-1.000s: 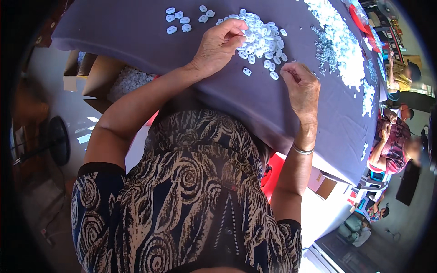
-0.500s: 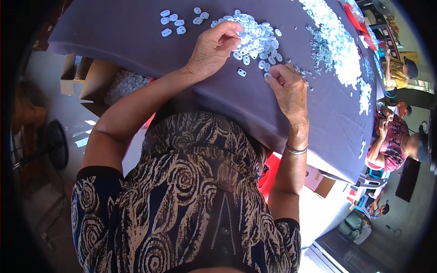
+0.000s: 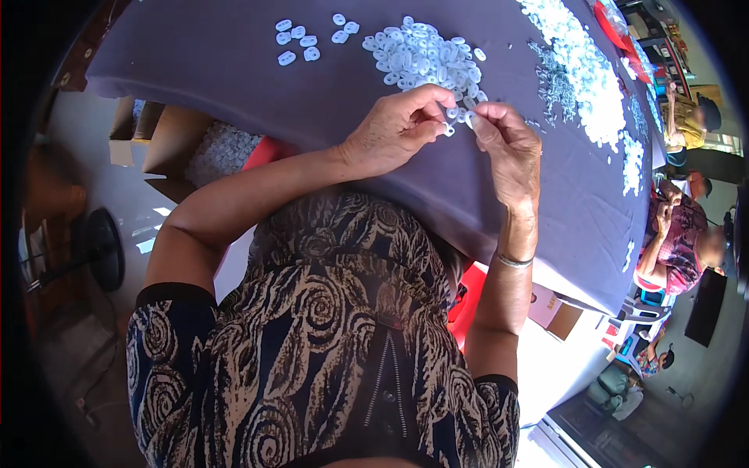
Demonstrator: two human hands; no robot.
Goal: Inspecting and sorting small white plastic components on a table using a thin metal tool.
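A heap of small white oval plastic pieces with holes (image 3: 425, 58) lies on the dark cloth-covered table (image 3: 328, 93). At the heap's near edge my left hand (image 3: 398, 129) is closed in a loose pinch, with one white oval piece (image 3: 448, 130) at the thumb tip. Close to its right, my right hand (image 3: 509, 148) pinches another such piece (image 3: 470, 118) between thumb and forefinger. The two fingertips are a short way apart. Farther left on the cloth lie several loose oval pieces (image 3: 296, 33) in small groups.
To the right spreads a long bright pile of white parts (image 3: 585, 78), beside a strip of small metal-looking bits (image 3: 555, 86). A cardboard box (image 3: 168, 144) with a bag of clear parts (image 3: 222, 152) stands below the table's left edge. Other people (image 3: 679, 242) sit at far right.
My left hand has drawn back from the heap, toward me and to the right. My right hand has shifted slightly right, and the fingertips are now closer together.
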